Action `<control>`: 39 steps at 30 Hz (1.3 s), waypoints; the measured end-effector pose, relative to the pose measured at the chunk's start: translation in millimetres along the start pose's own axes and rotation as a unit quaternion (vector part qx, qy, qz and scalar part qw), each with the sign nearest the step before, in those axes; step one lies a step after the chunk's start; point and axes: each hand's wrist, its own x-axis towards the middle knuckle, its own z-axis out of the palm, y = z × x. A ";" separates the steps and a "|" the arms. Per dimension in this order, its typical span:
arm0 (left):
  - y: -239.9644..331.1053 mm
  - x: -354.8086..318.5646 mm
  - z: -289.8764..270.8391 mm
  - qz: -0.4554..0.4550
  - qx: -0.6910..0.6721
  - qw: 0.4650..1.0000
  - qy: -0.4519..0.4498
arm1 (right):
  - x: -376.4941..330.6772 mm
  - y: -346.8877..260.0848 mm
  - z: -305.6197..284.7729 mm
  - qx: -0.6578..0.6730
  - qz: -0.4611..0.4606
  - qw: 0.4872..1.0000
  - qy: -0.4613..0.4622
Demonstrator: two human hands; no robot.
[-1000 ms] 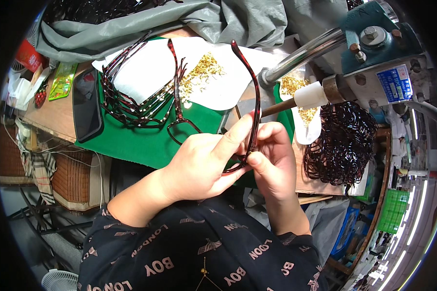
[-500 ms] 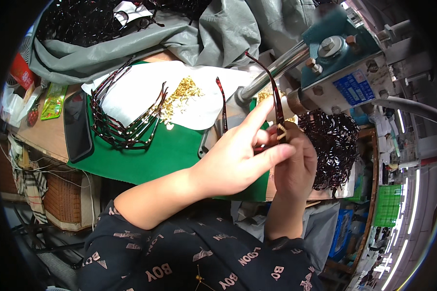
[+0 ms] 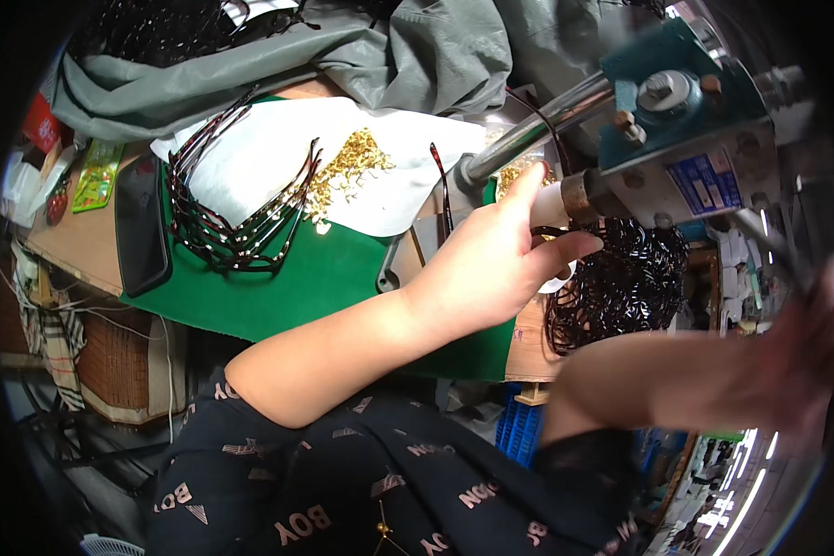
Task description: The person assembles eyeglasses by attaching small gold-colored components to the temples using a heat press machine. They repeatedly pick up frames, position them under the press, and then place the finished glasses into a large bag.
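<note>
My left hand (image 3: 486, 255) is closed on a dark tortoiseshell eyeglass frame (image 3: 447, 196) under the head of a bench press (image 3: 681, 139). Both temples point away from me, one on each side of the hand; the fingers and the press hide the frame's front. At the far right my right hand (image 3: 797, 361) is smeared by motion beside a dim grey bar of the press, and its fingers cannot be made out. Left of my left hand, small gold-coloured pieces (image 3: 357, 167) lie heaped on a white cloth (image 3: 241, 157).
A stack of eyeglass frames (image 3: 241, 246) rests on the green mat (image 3: 278, 310), beside a dark phone (image 3: 144, 232). A pile of dark glossy frames (image 3: 612, 287) sits beneath the press. Grey sheeting (image 3: 352, 69) lies bunched along the back.
My right hand has left the eyeglass frame and swung out to the far right. My left hand has carried the frame slightly right, in under the press.
</note>
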 end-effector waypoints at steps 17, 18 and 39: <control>101.8 -160.5 -83.1 -0.161 0.600 0.781 0.063 | -117.4 34.4 -37.8 -0.179 0.018 0.977 -0.119; 100.8 -164.6 -88.8 -0.156 0.584 0.794 0.070 | -125.8 34.6 -32.5 -0.166 0.034 0.979 -0.117; 92.8 -144.3 -170.7 0.069 0.816 0.568 -0.087 | -208.9 -2.7 41.0 -0.018 0.243 0.830 -0.502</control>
